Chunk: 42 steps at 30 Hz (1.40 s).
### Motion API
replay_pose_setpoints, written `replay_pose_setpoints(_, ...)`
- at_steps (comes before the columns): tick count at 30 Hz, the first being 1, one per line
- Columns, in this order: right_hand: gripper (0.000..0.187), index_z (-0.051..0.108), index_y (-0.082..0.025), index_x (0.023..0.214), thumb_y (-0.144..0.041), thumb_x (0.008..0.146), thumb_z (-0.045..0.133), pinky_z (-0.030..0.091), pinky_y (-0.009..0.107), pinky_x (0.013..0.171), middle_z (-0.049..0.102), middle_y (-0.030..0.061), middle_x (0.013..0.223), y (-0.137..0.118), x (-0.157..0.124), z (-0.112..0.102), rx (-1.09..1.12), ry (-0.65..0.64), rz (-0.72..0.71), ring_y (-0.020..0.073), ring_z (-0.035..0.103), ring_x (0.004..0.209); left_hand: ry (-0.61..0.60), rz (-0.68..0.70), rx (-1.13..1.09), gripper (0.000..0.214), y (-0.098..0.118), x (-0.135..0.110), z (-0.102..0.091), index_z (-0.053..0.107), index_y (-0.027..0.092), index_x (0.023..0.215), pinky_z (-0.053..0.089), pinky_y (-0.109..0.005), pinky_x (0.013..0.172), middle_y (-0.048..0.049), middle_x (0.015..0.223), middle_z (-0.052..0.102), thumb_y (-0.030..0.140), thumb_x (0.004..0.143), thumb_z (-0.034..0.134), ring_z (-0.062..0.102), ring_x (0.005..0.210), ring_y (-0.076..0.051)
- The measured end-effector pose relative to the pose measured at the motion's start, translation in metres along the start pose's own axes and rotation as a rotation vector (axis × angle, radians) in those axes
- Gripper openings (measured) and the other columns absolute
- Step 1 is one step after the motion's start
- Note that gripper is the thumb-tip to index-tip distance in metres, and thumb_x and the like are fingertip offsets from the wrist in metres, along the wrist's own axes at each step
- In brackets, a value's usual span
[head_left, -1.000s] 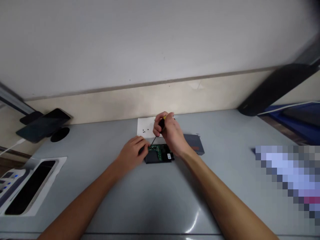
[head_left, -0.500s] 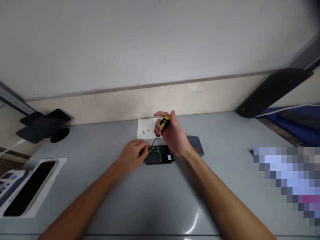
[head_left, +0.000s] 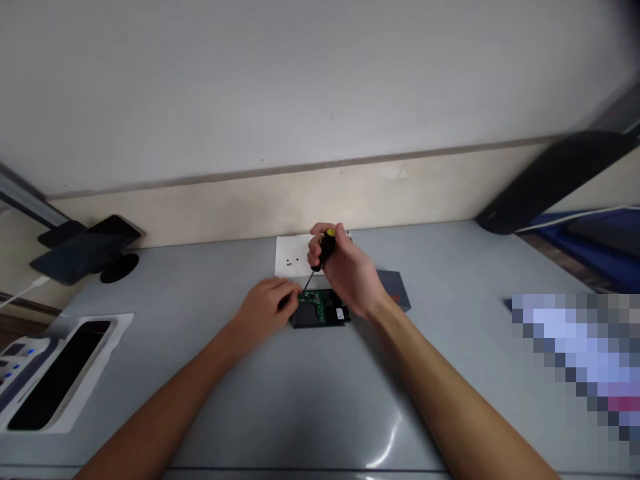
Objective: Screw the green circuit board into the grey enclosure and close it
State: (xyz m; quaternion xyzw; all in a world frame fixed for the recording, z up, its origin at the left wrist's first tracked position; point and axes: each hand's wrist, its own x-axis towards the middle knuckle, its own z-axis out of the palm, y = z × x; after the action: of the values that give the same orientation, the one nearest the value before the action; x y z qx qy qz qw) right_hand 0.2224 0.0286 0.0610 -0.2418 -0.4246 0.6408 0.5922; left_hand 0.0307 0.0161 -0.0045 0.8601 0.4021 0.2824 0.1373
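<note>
In my right hand (head_left: 354,275) is a small black-and-yellow screwdriver (head_left: 327,248), the thumb near the top of its handle and the fingers curled round it. Its thin shaft slants down to the left, the tip at the upper left part of an opened black device with a green circuit board (head_left: 320,307). My left hand (head_left: 267,307) is closed at that device's left edge, thumb and forefinger close beside the tip. Whether these fingers also pinch something small is hidden. Behind the device lies a white paper (head_left: 285,268) with several tiny dark screws (head_left: 289,262).
A dark grey box (head_left: 399,287) sits beyond my right wrist. On the left are a phone on a stand (head_left: 87,250), a black phone on white paper (head_left: 60,377) and a power strip (head_left: 20,370). A black cylinder (head_left: 550,180) stands at the back right, a blurred-out object (head_left: 580,353) nearer.
The screwdriver handle has turned in my right hand, so less of its yellow shows, and the thumb has shifted slightly. My left hand and the device stay in place.
</note>
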Motion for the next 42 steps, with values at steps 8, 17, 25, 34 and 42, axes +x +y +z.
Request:
replay_pose_setpoints(8,0.037,0.047,-0.024,0.079,-0.042,0.085,0.079,0.039,0.031,0.067,0.054,-0.0029,0.078,0.001,-0.005,0.002,-0.026,0.003,0.013,0.0127,0.05,0.067,-0.003,0.014,0.004,0.021,0.002,0.0,-0.002,0.072,0.022,0.102,0.053,-0.033,0.085,-0.002,0.092,0.073,0.014,0.097,0.053,0.067,0.084,-0.017)
replay_pose_setpoints(17,0.029,0.069,-0.024,0.093,-0.049,0.098,0.057,0.039,0.033,0.07,0.052,0.0013,0.081,0.003,-0.005,0.007,-0.065,-0.047,-0.02,0.0156,0.047,0.072,-0.01,0.034,0.013,0.019,0.0,0.0,-0.001,0.07,0.021,0.099,0.052,-0.034,0.085,-0.0019,0.09,0.072,0.013,0.098,0.052,0.066,0.084,-0.017)
replay_pose_setpoints(25,0.04,0.048,-0.023,0.074,-0.051,0.088,0.075,0.041,0.032,0.073,0.061,-0.0001,0.078,0.0,-0.008,0.01,-0.057,0.004,0.004,0.0146,0.053,0.074,-0.019,0.036,-0.008,0.018,0.0,0.0,-0.002,0.069,0.022,0.1,0.051,-0.034,0.086,-0.0013,0.093,0.073,0.013,0.098,0.053,0.067,0.087,-0.017)
replay_pose_setpoints(34,0.033,0.071,-0.024,0.109,-0.049,0.1,0.054,0.041,0.032,0.071,0.051,0.0013,0.079,-0.004,-0.005,0.004,0.045,-0.023,0.051,0.0154,0.048,0.073,-0.031,-0.005,-0.02,0.02,0.001,0.0,-0.003,0.071,0.021,0.102,0.052,-0.033,0.085,-0.0016,0.092,0.071,0.015,0.099,0.052,0.066,0.085,-0.016)
replay_pose_setpoints(42,0.024,0.055,-0.025,0.083,-0.038,0.09,0.074,0.041,0.03,0.07,0.056,-0.0013,0.076,-0.004,-0.006,0.004,-0.001,-0.002,0.047,0.0145,0.051,0.072,-0.048,-0.002,-0.032,0.021,0.004,0.002,-0.006,0.071,0.021,0.1,0.052,-0.032,0.085,-0.0019,0.09,0.071,0.016,0.1,0.05,0.066,0.084,-0.016)
